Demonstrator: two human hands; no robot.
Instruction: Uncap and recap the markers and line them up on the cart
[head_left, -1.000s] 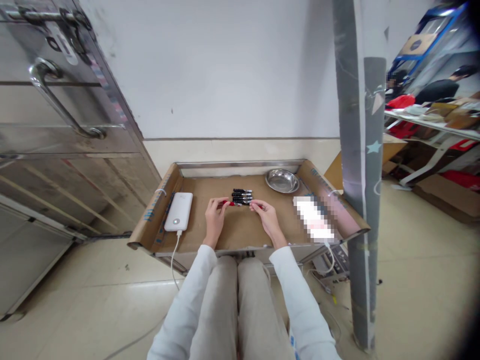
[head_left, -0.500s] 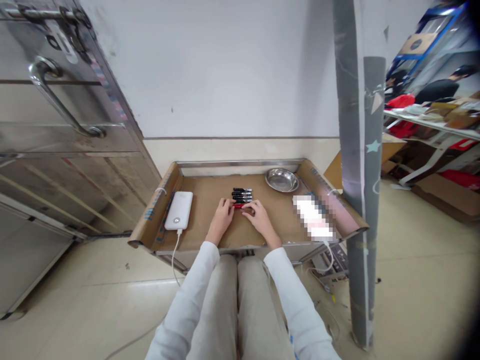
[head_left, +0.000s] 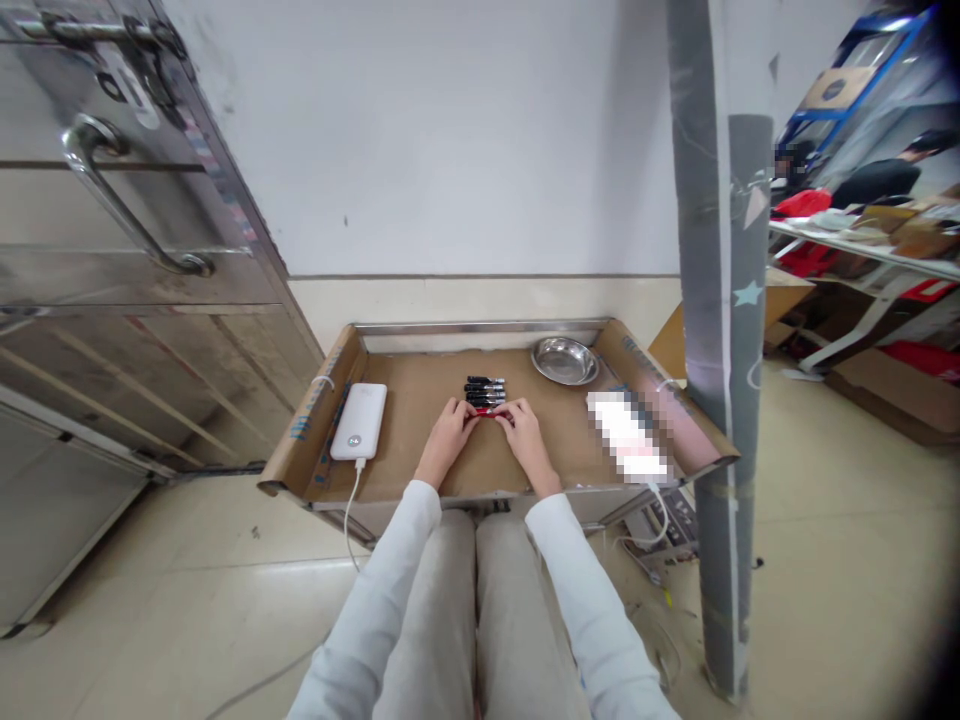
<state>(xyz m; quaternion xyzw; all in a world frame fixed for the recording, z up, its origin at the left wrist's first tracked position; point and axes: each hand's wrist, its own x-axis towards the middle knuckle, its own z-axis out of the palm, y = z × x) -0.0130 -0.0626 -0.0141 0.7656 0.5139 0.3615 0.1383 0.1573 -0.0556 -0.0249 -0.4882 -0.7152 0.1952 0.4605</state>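
A slim red cylindrical marker (head_left: 486, 411) lay crosswise at the middle of the brown cardboard-lined tray table (head_left: 409, 375), at the near side of a stack of parallel black cylindrical markers (head_left: 484, 391); whether it touched the nearest one was too small to tell. The left hand (head_left: 448, 436) had its thumb and fingers closed in a pinch on the red marker's left end, and the right hand (head_left: 523, 436) pinched its right end. The marker looked light, stiff and probably smooth plastic, likely to roll if nudged, so a gentle hold at both ends seemed well suited to keeping it straight. A flat white rectangular power bank (head_left: 358, 422) lay to the left, and a round shiny metal bowl (head_left: 564, 361) stood far right.
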